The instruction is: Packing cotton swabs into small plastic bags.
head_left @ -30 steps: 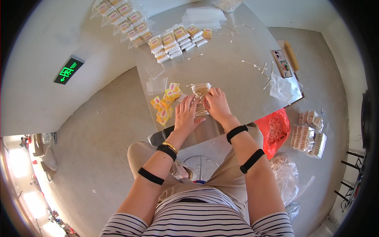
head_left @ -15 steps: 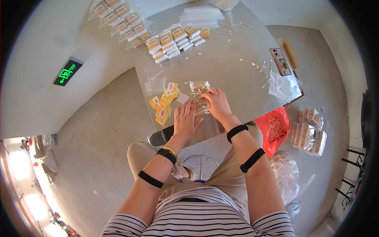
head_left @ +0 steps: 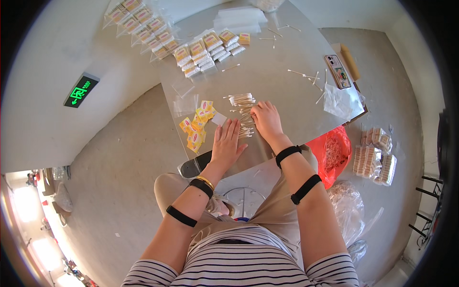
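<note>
My left hand lies on the metal table with its fingers stretched out, at the left end of a loose group of cotton swabs. Across from it, my right hand has its fingers curled in at the right ends of the swabs; its fingertips partly hide what they grip. Just beyond both hands is a denser bundle of cotton swabs. Small yellow-and-white cards are scattered left of my left hand, with a blank white card beside them.
Filled swab packs stand stacked on the table at the far left, near bagged packs. Stray swabs, a phone and a clear bag lie right. A red bag hangs beyond the edge.
My right hand has drawn back to the right, off the middle of the swabs. More of the swabs between my hands shows; my left hand has hardly moved.
</note>
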Available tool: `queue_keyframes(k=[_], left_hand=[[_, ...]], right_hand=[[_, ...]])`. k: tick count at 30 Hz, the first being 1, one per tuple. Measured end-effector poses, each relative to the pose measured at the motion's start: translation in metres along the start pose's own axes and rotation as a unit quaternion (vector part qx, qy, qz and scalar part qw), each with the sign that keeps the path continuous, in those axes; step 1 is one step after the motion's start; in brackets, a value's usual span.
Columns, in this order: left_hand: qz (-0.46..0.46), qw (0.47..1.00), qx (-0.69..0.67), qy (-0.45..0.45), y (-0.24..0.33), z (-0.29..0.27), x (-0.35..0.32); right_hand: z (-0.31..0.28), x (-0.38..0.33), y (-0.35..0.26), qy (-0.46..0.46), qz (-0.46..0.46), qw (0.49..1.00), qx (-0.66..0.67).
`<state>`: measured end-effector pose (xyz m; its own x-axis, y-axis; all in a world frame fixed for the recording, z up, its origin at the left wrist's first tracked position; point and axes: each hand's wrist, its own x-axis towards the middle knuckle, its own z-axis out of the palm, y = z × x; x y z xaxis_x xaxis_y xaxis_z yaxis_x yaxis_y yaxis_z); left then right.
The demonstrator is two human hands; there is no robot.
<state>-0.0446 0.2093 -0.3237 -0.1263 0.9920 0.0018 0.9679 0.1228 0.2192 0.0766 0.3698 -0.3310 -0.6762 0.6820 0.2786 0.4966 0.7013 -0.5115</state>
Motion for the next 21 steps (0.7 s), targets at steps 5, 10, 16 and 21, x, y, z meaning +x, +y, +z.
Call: queue_keyframes(k=[5, 10, 16, 21], left_hand=[[0.011, 1.000, -0.002, -0.012, -0.002, 0.001, 0.001], [0.023, 0.998, 0.026, -0.051, -0.011, -0.001, -0.003], [0.005, 0.999, 0.020, -0.045, -0.015, -0.008, 0.007], [-0.012, 0.997, -0.052, -0.050, -0.027, -0.016, 0.013]], right_hand=[[-0.008, -0.001, 0.008, -0.032, -0.055, 0.998, -0.005], [-0.018, 0.000, 0.016, -0.032, -0.055, 0.998, 0.009], [-0.007, 0.003, 0.005, -0.051, -0.052, 0.997, -0.009], [-0.001, 0.009, -0.004, -0.063, -0.065, 0.996, -0.016]])
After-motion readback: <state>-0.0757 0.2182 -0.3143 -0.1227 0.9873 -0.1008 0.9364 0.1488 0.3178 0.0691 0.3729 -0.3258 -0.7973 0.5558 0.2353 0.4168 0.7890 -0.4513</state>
